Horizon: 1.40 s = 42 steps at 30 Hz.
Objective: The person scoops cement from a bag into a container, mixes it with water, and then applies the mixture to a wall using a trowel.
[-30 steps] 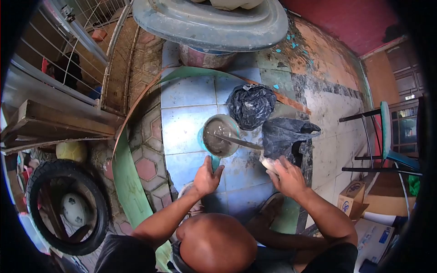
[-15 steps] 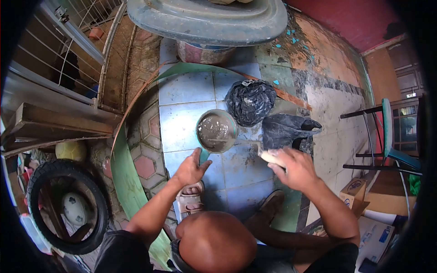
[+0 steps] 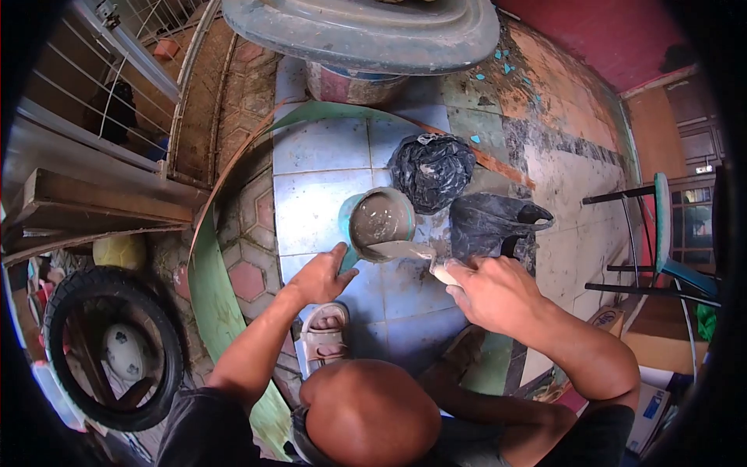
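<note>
A round teal container [image 3: 381, 219] of grey-brown wet mix tilts above the blue tiles. My left hand [image 3: 320, 274] is closed on its teal handle [image 3: 350, 257], at the lower left of the container. My right hand [image 3: 492, 292] grips the pale handle of a trowel [image 3: 401, 250], whose flat blade lies across the container's near rim. Beyond the container sits a crumpled black plastic bag [image 3: 432, 171]. To its right, near my right hand, another black bag [image 3: 498, 224] lies on the floor.
A large grey basin [image 3: 366, 35] rests on a bucket [image 3: 354, 84] at the top. A green strip [image 3: 214, 296] curves round the left side. A black tire [image 3: 58, 335] and a ball [image 3: 124, 354] are at lower left; a chair [image 3: 661, 226] stands at right.
The container has tilted and shifted slightly right. The trowel has moved left, and its blade has come to the container's rim. My right hand has moved slightly left.
</note>
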Tool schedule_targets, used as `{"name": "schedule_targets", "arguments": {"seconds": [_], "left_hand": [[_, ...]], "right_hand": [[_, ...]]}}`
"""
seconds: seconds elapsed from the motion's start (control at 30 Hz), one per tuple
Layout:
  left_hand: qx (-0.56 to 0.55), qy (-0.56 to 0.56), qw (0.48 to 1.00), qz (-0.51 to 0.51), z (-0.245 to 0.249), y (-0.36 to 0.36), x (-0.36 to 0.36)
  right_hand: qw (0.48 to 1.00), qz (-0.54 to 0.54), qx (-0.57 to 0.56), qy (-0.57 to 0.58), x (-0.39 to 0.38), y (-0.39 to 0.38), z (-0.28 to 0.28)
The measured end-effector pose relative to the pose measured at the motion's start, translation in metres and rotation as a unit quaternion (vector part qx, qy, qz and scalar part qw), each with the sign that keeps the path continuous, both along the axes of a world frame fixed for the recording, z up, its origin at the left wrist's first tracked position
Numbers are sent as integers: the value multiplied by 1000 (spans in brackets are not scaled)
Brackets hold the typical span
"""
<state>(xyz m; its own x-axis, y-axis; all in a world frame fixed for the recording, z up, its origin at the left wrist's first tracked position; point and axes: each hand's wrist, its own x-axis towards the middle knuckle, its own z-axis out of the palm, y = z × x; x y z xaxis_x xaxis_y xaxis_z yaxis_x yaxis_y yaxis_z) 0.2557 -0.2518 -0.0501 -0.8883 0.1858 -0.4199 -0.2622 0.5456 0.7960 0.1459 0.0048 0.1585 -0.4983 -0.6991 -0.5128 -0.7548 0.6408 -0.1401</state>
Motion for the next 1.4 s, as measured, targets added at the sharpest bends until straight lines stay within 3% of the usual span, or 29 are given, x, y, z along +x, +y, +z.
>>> {"name": "schedule_targets", "arguments": {"seconds": [0.27, 0.47, 0.6, 0.7, 0.8, 0.87, 0.97, 1.3, 1.4], "left_hand": [[16, 4, 1000, -20, 1, 8, -6], [18, 6, 1000, 2, 2, -3, -6], [30, 8, 999, 13, 0, -3, -6], [39, 27, 998, 32, -17, -5, -2], [38, 3, 998, 44, -21, -7, -1], [41, -35, 998, 38, -15, -13, -3], [83, -28, 995, 49, -8, -11, -2], [162, -61, 980, 95, -19, -7, 3], [184, -112, 969, 120, -10, -4, 3]], "right_hand": [[989, 84, 76, 99, -25, -10, -3], [985, 43, -21, 165, -23, 4, 5], [988, -116, -35, 91, -12, 11, 8], [973, -221, -68, 4, -9, 28, -27], [909, -333, -176, -177, 2, 52, -85], [877, -410, -116, -221, 16, 49, -97], [889, -393, -135, -194, 28, 68, -110], [865, -445, -61, -224, 37, 120, -48], [921, -349, -32, -172, 45, 157, -57]]}}
